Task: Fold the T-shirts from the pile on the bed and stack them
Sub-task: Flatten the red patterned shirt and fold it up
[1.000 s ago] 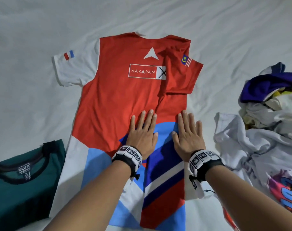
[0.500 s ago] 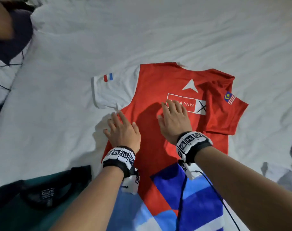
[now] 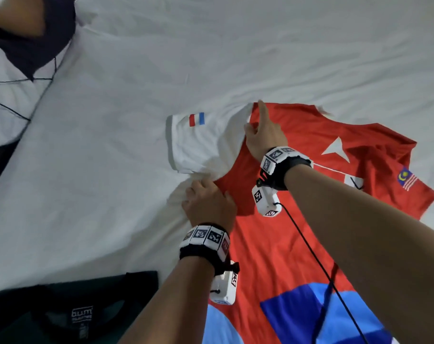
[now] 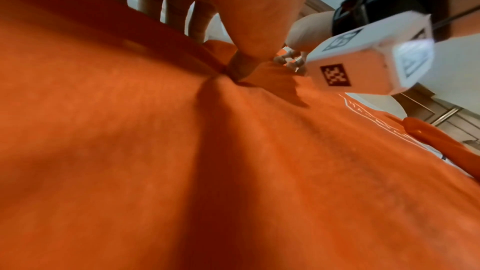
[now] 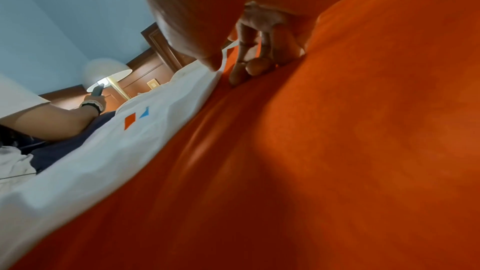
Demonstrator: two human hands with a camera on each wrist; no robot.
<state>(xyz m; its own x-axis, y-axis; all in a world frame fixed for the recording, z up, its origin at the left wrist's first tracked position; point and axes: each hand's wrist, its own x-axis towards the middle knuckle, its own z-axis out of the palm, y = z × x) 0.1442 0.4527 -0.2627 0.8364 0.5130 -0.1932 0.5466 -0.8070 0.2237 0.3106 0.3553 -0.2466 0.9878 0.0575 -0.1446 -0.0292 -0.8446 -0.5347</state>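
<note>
A red T-shirt (image 3: 297, 219) with a white left sleeve (image 3: 201, 145) and blue panels lower down lies flat on the white bed sheet (image 3: 211, 58). My left hand (image 3: 208, 202) grips the shirt's left edge just below the sleeve. In the left wrist view its thumb (image 4: 249, 28) digs into the red cloth (image 4: 182, 151), with the fingers behind a raised fold. My right hand (image 3: 263, 137) sits on the shoulder seam, index finger stretched toward the collar. In the right wrist view its thumb and curled fingers (image 5: 241, 69) pinch the cloth at the red-white seam.
A folded dark green T-shirt (image 3: 62, 314) lies at the near left. Another person (image 3: 25, 33) sits at the far left edge of the bed, arm (image 5: 52, 118) resting there. A black cable (image 3: 310, 256) trails from my right wrist across the shirt.
Both hands left the shirt's middle, where they lay flat, and moved up-left to the white sleeve and now hold cloth. The view swung left, so the pile on the right is out of sight.
</note>
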